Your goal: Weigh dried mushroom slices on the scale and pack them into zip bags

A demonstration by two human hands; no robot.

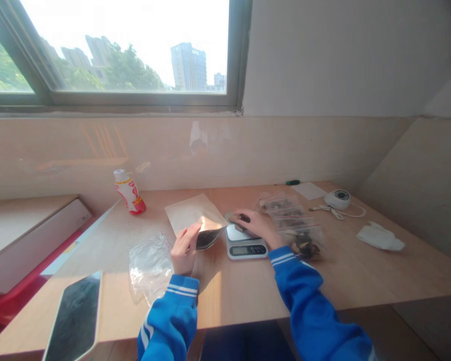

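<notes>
While left fingers (188,236) grip a pouch (211,237), right fingers (252,216) pinch something dark (243,218) — above a scale (246,248)

Digital scale (246,248) between paper pouch (191,213) and stacked zip bags (287,215)

Tan kraft pouch (193,213) with dark glossy lining, mouth parted, lying nearly flat beside a white digital kitchen scale (246,248), dark lump (244,218) pinched above its steel platform
</notes>
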